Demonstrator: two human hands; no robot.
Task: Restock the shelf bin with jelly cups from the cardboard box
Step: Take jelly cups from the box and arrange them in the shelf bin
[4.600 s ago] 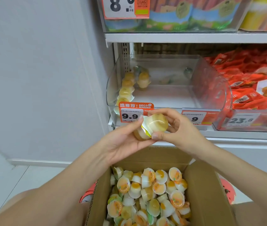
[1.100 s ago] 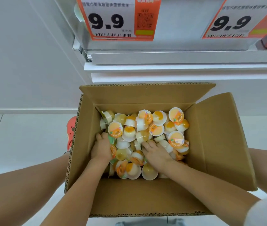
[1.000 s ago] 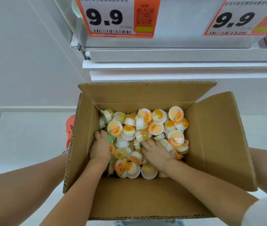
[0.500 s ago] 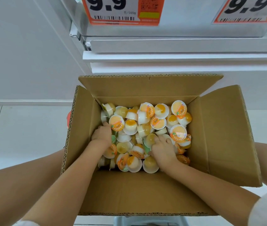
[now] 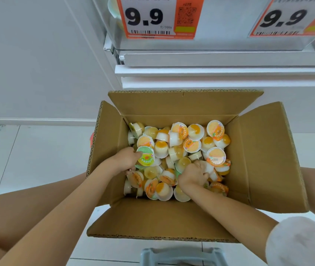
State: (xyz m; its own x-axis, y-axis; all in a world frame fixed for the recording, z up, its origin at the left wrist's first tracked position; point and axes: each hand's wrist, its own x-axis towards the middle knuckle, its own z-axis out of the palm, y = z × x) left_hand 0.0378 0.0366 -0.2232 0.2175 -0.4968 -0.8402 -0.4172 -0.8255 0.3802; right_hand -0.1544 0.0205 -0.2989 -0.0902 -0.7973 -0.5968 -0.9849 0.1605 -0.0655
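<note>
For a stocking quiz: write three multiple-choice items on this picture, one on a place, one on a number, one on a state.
1. Where are both hands?
A. inside the cardboard box
B. on the shelf
C. on the floor

2. What number do both price tags show?
A. 23.8
B. 9.9
C. 5.5

3. How are the box flaps?
A. taped shut
B. folded open
C. torn off

Answers:
1 A: the left hand and right hand lie among the jelly cups in the cardboard box.
2 B: the left price tag and the right price tag both read 9.9.
3 B: the flaps spread outward and the cups show.
</note>
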